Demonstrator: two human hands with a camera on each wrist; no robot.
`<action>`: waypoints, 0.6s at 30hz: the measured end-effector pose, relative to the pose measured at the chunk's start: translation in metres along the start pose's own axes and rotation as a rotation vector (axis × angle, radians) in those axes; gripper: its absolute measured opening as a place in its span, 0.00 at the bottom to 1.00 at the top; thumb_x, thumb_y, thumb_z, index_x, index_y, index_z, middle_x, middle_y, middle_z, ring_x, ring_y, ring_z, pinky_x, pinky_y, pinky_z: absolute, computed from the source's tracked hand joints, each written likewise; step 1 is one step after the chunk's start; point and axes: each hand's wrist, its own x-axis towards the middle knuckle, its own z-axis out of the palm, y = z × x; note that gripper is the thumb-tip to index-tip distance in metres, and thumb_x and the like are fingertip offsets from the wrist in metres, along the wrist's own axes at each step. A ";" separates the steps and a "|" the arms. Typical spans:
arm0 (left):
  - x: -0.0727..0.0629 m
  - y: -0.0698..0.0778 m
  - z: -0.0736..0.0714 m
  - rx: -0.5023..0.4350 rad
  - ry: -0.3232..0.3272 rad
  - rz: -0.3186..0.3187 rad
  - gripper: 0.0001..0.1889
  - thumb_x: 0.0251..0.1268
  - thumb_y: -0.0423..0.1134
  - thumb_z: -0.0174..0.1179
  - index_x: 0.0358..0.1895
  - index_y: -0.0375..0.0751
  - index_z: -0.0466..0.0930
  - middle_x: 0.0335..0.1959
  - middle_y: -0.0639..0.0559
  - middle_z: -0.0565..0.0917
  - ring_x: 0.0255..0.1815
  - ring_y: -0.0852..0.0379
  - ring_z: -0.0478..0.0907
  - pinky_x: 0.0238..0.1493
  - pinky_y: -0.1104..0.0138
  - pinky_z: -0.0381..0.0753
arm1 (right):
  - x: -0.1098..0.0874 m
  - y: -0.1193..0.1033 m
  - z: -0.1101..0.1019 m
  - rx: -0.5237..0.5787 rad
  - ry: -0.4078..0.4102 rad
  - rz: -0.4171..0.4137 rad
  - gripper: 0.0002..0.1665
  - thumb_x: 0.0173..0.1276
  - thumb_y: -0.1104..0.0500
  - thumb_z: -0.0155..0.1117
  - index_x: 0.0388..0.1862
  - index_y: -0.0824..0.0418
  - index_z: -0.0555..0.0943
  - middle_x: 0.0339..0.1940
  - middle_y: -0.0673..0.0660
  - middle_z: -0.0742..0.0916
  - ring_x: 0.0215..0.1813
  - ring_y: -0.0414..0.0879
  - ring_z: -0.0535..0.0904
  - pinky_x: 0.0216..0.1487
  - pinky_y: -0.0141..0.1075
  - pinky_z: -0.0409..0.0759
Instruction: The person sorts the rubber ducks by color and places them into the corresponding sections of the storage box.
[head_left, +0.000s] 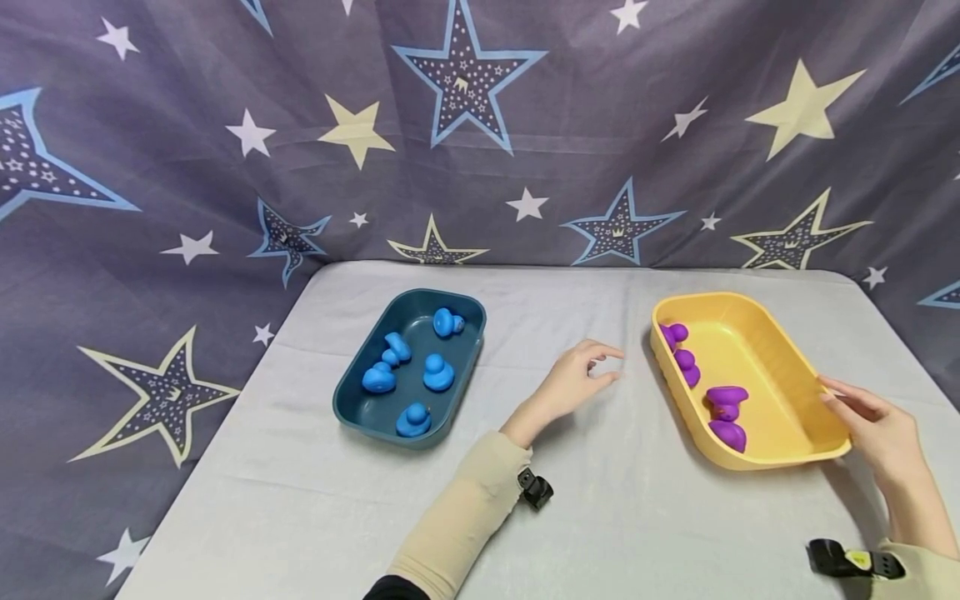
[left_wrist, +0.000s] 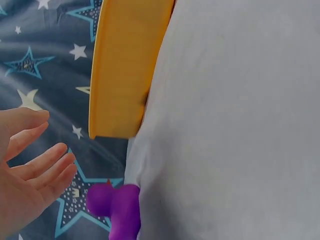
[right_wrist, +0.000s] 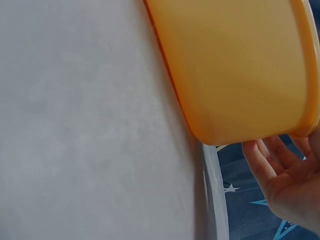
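My left hand [head_left: 573, 379] hovers over the middle of the table, fingers loosely bent and holding nothing. In the left wrist view, a purple rubber duck [left_wrist: 117, 210] stands near that hand; the head view does not show it there. On the right, my right hand [head_left: 885, 429] grips the rim of a yellow tray [head_left: 780, 400] at its right side. The tray leans to the left, with a shadow under its near right corner. Several purple ducks [head_left: 726, 400] lie along its left wall. In the right wrist view, fingers [right_wrist: 260, 160] show beside the tray's wall.
A dark teal tray [head_left: 352, 408] stands on the left of the table, with several blue rubber ducks [head_left: 438, 372] in it. A light cloth [head_left: 600, 517] covers the table. Behind it hangs a star-patterned curtain [head_left: 525, 108].
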 end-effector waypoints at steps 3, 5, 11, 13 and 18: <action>-0.001 -0.004 -0.003 0.007 0.013 -0.009 0.14 0.56 0.36 0.58 0.48 0.42 0.78 0.45 0.49 0.77 0.45 0.53 0.74 0.44 0.75 0.70 | 0.002 0.003 0.000 -0.006 0.005 0.007 0.21 0.59 0.53 0.61 0.53 0.46 0.77 0.30 0.24 0.77 0.34 0.20 0.71 0.29 0.15 0.68; -0.002 -0.007 -0.004 0.005 0.022 -0.012 0.15 0.56 0.36 0.59 0.48 0.42 0.78 0.45 0.49 0.77 0.45 0.52 0.74 0.44 0.75 0.69 | 0.004 0.007 -0.001 -0.014 0.011 0.005 0.23 0.59 0.53 0.61 0.55 0.49 0.76 0.30 0.23 0.77 0.34 0.19 0.71 0.29 0.15 0.69; -0.004 -0.014 -0.007 0.040 0.044 -0.033 0.15 0.55 0.36 0.59 0.47 0.42 0.78 0.44 0.48 0.77 0.45 0.53 0.74 0.47 0.73 0.68 | 0.009 0.018 -0.005 -0.010 0.000 -0.006 0.25 0.59 0.53 0.62 0.56 0.52 0.74 0.33 0.25 0.78 0.36 0.19 0.71 0.30 0.15 0.69; -0.005 -0.016 -0.008 0.049 0.043 -0.052 0.15 0.54 0.36 0.59 0.47 0.43 0.78 0.45 0.48 0.77 0.48 0.54 0.73 0.49 0.72 0.68 | 0.008 0.017 -0.005 0.000 -0.001 -0.009 0.25 0.59 0.54 0.62 0.56 0.52 0.74 0.33 0.25 0.78 0.36 0.19 0.71 0.30 0.15 0.69; -0.006 -0.020 -0.010 0.076 0.034 -0.097 0.15 0.55 0.36 0.59 0.48 0.42 0.78 0.47 0.47 0.77 0.51 0.54 0.71 0.52 0.68 0.66 | 0.005 0.012 -0.003 0.027 -0.006 -0.020 0.24 0.59 0.55 0.62 0.56 0.53 0.75 0.32 0.26 0.79 0.35 0.20 0.72 0.30 0.15 0.69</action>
